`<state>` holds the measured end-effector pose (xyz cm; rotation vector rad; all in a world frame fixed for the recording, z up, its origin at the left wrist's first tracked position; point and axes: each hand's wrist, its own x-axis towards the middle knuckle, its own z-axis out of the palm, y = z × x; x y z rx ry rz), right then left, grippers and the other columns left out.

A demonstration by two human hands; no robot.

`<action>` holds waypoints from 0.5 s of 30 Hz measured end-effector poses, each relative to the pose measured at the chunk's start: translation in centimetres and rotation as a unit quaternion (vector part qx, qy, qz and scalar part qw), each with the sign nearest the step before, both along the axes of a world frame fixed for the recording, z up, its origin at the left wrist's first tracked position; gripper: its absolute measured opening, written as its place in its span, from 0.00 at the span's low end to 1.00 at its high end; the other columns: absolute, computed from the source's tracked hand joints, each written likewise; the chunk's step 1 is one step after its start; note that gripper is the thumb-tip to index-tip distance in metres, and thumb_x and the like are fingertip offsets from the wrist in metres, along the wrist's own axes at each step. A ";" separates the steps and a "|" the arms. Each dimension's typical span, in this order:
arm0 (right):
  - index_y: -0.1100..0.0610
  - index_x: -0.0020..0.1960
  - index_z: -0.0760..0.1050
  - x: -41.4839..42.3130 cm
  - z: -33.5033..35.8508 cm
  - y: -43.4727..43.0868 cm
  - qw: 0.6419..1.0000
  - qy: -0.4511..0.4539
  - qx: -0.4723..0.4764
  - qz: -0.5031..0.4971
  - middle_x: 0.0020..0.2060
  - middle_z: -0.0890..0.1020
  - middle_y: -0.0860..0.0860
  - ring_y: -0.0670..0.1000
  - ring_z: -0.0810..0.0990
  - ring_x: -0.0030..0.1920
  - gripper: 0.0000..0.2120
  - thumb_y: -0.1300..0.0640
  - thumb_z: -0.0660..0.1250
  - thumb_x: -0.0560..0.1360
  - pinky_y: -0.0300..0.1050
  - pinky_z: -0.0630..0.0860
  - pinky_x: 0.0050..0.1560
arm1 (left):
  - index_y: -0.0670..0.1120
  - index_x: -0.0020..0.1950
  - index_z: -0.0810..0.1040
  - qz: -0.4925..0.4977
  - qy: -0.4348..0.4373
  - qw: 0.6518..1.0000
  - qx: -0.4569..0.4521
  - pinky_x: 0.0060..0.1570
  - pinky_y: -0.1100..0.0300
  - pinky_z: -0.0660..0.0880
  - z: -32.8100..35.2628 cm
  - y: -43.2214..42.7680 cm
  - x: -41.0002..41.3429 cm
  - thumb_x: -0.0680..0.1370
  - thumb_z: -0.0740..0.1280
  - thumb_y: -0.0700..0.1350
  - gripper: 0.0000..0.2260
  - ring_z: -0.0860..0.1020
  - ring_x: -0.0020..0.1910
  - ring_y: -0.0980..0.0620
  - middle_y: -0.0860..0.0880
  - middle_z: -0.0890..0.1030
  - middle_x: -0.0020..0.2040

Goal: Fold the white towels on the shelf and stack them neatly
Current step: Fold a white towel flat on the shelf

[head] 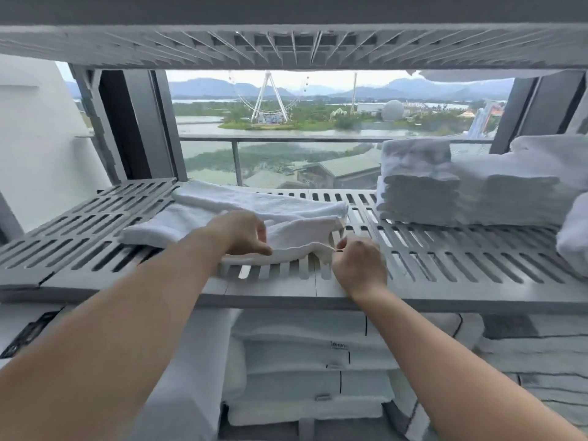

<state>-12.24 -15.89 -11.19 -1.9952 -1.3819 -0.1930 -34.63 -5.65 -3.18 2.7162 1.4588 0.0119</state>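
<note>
White towel [241, 214]: centre of frame, lying half-folded on the slatted shelf [445, 265].
Your left hand [241, 232]: fingers curled, pinching its near edge.
Your right hand [358, 265]: pinching the near right corner, fingertips mostly hidden behind the knuckles.
Stack of folded towels [416, 192]: right of frame, outlines blurred.
Folded linens [302, 354]: lower shelf, partly hidden by your forearms.

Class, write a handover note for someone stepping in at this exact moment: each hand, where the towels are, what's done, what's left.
Left hand: pinches the near edge of the loose towel.
Right hand: pinches that towel's near right corner.
Towel lies partly folded on the slatted shelf, left of centre; folded stacks sit at the right.
Done: stacks built. Left: finish this fold, add it to a stack.
</note>
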 end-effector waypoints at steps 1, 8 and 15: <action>0.58 0.52 0.81 0.1 0.0 -0.2 0.999 -0.003 -0.051 -0.009 0.49 0.81 0.56 0.58 0.75 0.54 0.13 0.55 0.61 0.75 0.49 0.74 0.54 | 0.55 0.51 0.81 -0.017 -0.032 0.999 0.018 0.54 0.52 0.78 -0.5 -1.0 1.2 0.73 0.72 0.62 0.14 0.79 0.51 0.53 0.55 0.82 0.52; 0.55 0.48 0.83 0.2 -0.4 -0.4 0.998 0.016 -0.055 0.010 0.48 0.80 0.54 0.56 0.75 0.56 0.14 0.46 0.66 0.75 0.51 0.71 0.61 | 0.55 0.59 0.83 -0.061 -0.141 0.983 0.098 0.53 0.52 0.79 -3.4 -2.6 7.4 0.79 0.68 0.54 0.11 0.80 0.54 0.52 0.54 0.84 0.54; 0.49 0.46 0.83 -0.1 0.4 0.8 0.993 0.029 -0.110 -0.007 0.50 0.80 0.53 0.57 0.71 0.59 0.15 0.41 0.64 0.74 0.51 0.69 0.60 | 0.55 0.50 0.84 -0.001 -0.174 0.981 0.084 0.44 0.56 0.75 -3.9 -1.1 9.6 0.79 0.66 0.52 0.07 0.81 0.49 0.49 0.52 0.84 0.48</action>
